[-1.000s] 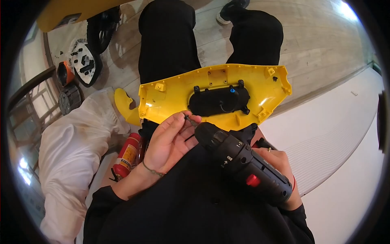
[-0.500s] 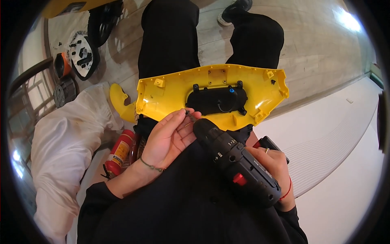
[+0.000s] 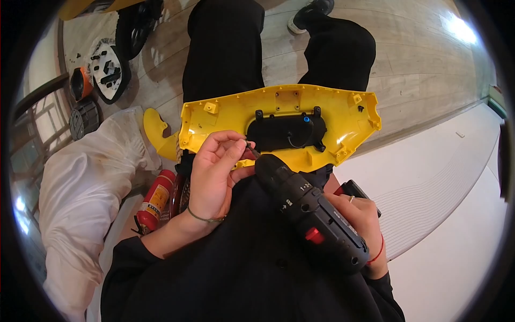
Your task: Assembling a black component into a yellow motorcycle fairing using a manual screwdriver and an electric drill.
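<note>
My right hand (image 3: 362, 214) is wrapped round the handle of a black cordless drill (image 3: 316, 214) with a red switch. The drill's chuck points up and left. Beside the chuck, my left hand (image 3: 214, 174) is closed, pinching a small dark screw (image 3: 247, 144) at the tip of the drill's bit (image 3: 253, 152). Across my thighs lies a curved yellow plastic panel (image 3: 225, 121), its hollow, ribbed side up. A black oblong unit (image 3: 273, 133) with mounting tabs, a blue dot and a short cable sits in its middle. The fingertips partly hide the screw.
To the left are a red fire extinguisher (image 3: 156, 198), white sheeting (image 3: 91, 188) and a second yellow piece (image 3: 155, 129). Farther off, black parts lie on a lined tray (image 3: 124, 88) by an orange-rimmed round part (image 3: 79, 85). A white surface (image 3: 429, 177) spreads at right.
My left hand has turned from palm up, and its fingers have closed more tightly at the bit's tip. The drill and the yellow panel have stayed almost still.
</note>
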The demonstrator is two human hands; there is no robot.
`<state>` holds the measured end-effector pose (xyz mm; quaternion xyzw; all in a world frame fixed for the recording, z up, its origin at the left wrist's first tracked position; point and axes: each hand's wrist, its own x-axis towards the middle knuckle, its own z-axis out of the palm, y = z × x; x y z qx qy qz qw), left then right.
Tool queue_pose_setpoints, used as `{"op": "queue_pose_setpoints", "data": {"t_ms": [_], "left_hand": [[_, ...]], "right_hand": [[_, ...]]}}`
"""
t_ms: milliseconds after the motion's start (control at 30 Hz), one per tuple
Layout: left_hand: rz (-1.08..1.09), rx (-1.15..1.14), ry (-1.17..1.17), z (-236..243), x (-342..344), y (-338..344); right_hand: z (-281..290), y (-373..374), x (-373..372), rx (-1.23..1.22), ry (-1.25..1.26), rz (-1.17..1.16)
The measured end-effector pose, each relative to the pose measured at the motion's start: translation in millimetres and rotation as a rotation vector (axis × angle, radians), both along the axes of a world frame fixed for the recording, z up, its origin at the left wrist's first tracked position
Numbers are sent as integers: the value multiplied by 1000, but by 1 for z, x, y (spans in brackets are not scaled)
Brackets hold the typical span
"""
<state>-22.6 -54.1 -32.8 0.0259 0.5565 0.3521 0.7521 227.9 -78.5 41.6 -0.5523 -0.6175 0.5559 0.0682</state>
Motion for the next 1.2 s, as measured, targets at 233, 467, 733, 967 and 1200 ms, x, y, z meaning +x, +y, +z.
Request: {"op": "queue_pose_setpoints", "data": {"t_ms": [233, 467, 733, 967, 1200], "left_hand": [[-67, 71, 56, 4, -6, -7], [-158, -16, -194, 6, -16, -20], [-89, -128, -373, -1, -25, -24], [-556, -13, -141, 1, -34, 17], [-937, 215, 67, -12, -30, 47]], "right_hand": [[0, 1, -4, -30, 0, -25], [6, -4, -1, -84, -51, 8], [16, 10, -10, -133, -95, 97], [21, 12, -13, -218, -90, 40], [20, 11, -16, -232, -95, -21]]}}
